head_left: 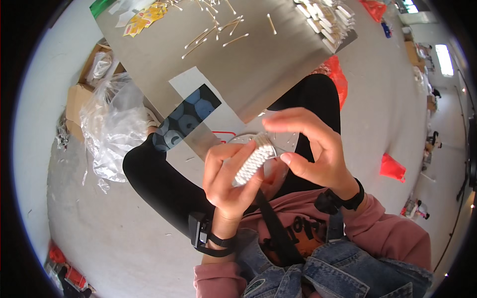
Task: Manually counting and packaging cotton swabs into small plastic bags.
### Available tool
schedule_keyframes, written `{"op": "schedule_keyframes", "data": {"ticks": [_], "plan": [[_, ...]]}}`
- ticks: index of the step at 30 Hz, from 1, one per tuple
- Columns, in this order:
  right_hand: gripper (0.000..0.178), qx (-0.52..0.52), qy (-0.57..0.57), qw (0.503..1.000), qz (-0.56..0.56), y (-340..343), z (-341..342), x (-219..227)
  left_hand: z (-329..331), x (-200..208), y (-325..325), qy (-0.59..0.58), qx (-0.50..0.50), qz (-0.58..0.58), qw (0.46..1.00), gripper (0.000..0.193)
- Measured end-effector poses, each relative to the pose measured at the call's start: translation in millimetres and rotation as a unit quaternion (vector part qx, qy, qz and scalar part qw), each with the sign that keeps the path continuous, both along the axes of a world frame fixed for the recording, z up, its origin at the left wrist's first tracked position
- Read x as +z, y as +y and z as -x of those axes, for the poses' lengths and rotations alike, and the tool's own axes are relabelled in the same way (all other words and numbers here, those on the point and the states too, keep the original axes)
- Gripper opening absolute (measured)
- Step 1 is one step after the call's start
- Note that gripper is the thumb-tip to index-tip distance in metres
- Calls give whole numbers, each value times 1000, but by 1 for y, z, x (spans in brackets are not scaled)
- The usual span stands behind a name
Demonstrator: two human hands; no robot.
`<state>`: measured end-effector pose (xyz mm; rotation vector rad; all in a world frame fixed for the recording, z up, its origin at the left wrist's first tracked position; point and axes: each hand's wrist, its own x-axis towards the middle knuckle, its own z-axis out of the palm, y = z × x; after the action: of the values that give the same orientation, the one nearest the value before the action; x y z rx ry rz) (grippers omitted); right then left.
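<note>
A tight bundle of white-tipped cotton swabs is gripped in my left hand, its rows of cotton heads facing up. The fingers wrap round its left side above my lap. To the right of the bundle, my right hand is open, with thumb and fingers spread apart. Its thumb tip comes close to the bundle's right end; whether they touch I cannot tell. Several loose cotton swabs lie scattered on the grey table ahead of me.
White packs are piled at the table's far right, yellow packets at its far left. A dark circle-patterned piece lies at the near corner by white paper. A clear plastic bag and cardboard box stand left.
</note>
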<state>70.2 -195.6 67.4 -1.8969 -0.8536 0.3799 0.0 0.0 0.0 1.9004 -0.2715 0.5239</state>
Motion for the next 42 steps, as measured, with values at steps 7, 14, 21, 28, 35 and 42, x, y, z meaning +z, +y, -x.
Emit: {"op": "schedule_keyframes", "data": {"ticks": [7, 14, 21, 28, 35, 42], "plan": [[45, -245, 276, 923, -108, 9, 13, -21, -2, 3, -14, 141, 39, 393, 908, 33], [12, -255, 355, 881, -180, 19, 17, -34, -8, -7, -12, 228, 39, 507, 831, 34], [10, -232, -83, 968, 46, 44, -7, -34, -15, -15, -15, 204, 196, 325, 903, 27], [18, -170, -272, 943, 85, 59, -15, -62, -16, -18, -22, 284, 94, 481, 824, 19], [21, -121, -279, 949, 85, 62, -14, -68, -13, -33, -22, 307, 87, 539, 780, 19], [22, -106, -259, 956, 93, 56, -14, -69, -16, -34, -25, 331, 113, 549, 759, 17]]}}
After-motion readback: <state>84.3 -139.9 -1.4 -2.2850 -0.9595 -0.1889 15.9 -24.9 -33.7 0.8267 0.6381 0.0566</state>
